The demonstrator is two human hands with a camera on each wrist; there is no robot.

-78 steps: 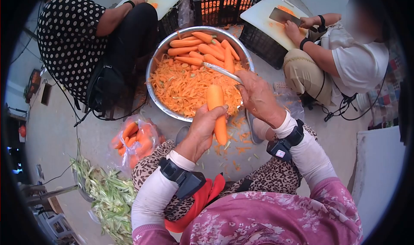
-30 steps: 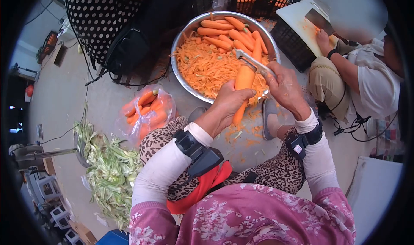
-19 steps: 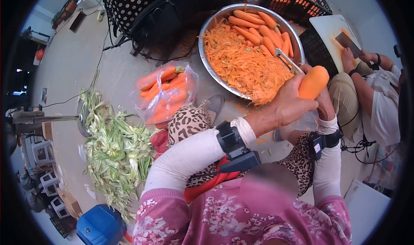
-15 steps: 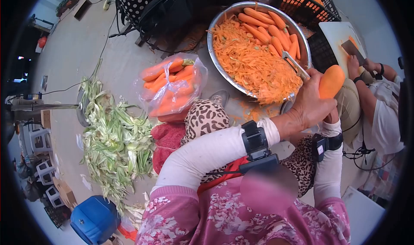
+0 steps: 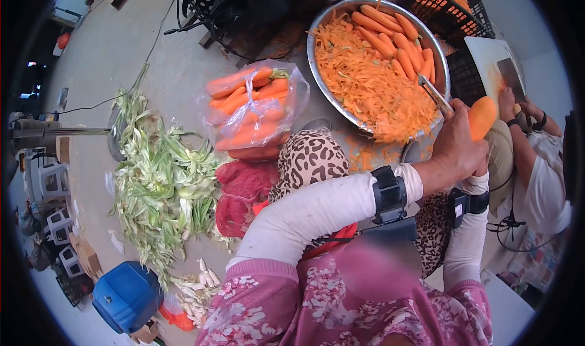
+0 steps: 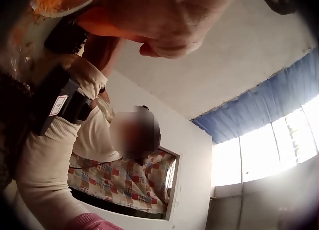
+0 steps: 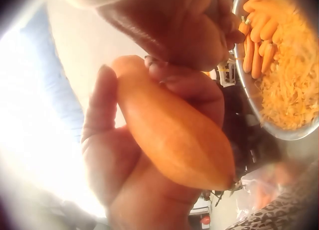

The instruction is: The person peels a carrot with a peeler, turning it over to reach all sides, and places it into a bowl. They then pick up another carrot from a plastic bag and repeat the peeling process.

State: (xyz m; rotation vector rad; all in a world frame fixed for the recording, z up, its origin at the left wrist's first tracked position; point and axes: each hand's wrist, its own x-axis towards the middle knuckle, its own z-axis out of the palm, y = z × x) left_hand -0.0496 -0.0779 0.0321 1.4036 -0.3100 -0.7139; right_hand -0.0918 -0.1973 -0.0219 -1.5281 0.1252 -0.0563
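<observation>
In the head view my left hand (image 5: 454, 145) holds a peeled carrot (image 5: 482, 117), its thick rounded end pointing up. The right wrist view shows the carrot (image 7: 174, 135) lengthwise, with the left hand's thumb and fingers around it. A metal peeler (image 5: 431, 93) juts out above the left hand, its head over the basin's edge. My right hand (image 7: 169, 30) has curled fingers near the carrot's far end; in the head view the left hand largely hides it. The metal basin (image 5: 312, 56) holds orange peelings (image 5: 372, 84) and several whole carrots (image 5: 399, 38).
A plastic bag of carrots (image 5: 253, 117) lies left of the basin, near a red mesh sack (image 5: 237, 194). Green husks (image 5: 167, 187) are heaped at the left, above a blue container (image 5: 127, 297). At the right a person works with a cleaver (image 5: 510, 78) on a white board (image 5: 481, 50).
The head view has swung left, so the basin now sits further right. My left hand has brought the carrot across in front of the right hand, away from the peeler's head.
</observation>
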